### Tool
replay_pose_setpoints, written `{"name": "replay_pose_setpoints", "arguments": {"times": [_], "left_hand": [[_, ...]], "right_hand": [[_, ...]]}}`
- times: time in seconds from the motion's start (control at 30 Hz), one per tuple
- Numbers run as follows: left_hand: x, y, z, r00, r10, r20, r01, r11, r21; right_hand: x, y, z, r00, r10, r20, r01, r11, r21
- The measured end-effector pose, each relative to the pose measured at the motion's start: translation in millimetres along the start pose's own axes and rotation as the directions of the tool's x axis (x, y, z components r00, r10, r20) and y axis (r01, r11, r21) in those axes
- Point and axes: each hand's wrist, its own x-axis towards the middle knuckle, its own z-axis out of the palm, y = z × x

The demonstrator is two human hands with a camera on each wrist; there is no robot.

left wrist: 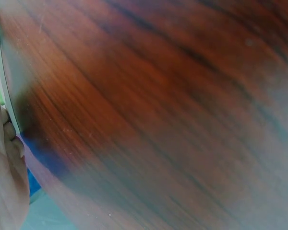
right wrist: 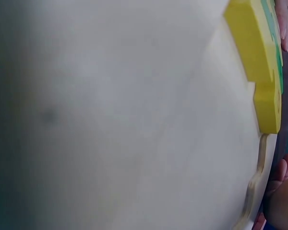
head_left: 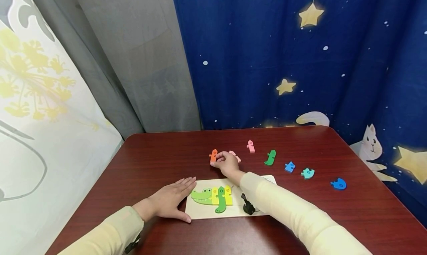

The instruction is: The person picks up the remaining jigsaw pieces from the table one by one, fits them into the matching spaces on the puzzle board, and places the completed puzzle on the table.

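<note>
A pale wooden puzzle board [head_left: 205, 215] lies on the table, with a crocodile's green head [head_left: 201, 196], yellow pieces [head_left: 228, 195] and a green leg piece [head_left: 221, 200] set in it. At the board's left edge rests my left hand [head_left: 171, 198], fingers straight and thumb spread along the near corner. My right hand [head_left: 228, 165] reaches across the board and pinches an orange puzzle piece [head_left: 213, 155] between thumb and fingertips. A light pink piece [head_left: 237, 158] is partly hidden behind that hand. In the right wrist view, a yellow piece [right wrist: 252, 40] stands beside a bare recess.
Loose on the table's far right lie a pink piece [head_left: 251, 146], a green leg piece [head_left: 271, 158], a blue piece [head_left: 290, 167], a teal piece [head_left: 307, 173] and a rounded blue piece [head_left: 338, 184]. Curtains hang behind the brown table [head_left: 160, 155].
</note>
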Motion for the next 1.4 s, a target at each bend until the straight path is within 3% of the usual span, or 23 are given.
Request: {"name": "replay_pose_setpoints", "arguments": {"times": [0.53,0.83,1.07,1.4], "left_hand": [[0.8,-0.7,-1.1,1.000,-0.009,0.009,0.009,1.000,-0.005],[0.2,-0.6,0.4,1.000,0.009,-0.012,-0.009,1.000,-0.010],[0.0,0.9,-1.9,1.000,0.003,0.004,-0.003,1.000,-0.015],[-0.3,1.1,-3.6,1.000,-0.003,0.015,0.003,1.000,-0.005]], "right_hand": [[2.6,-8.3,-14.8,0.999,-0.041,0.036,0.040,0.999,0.009],[-3.2,-16.1,-27.6,0.994,-0.072,0.083,0.070,0.997,0.030],[-7.4,-14.4,-34.9,0.989,-0.121,0.082,0.122,0.993,0.002],[-16.1,-14.3,-48.6,0.986,-0.126,0.109,0.128,0.992,-0.014]]}}
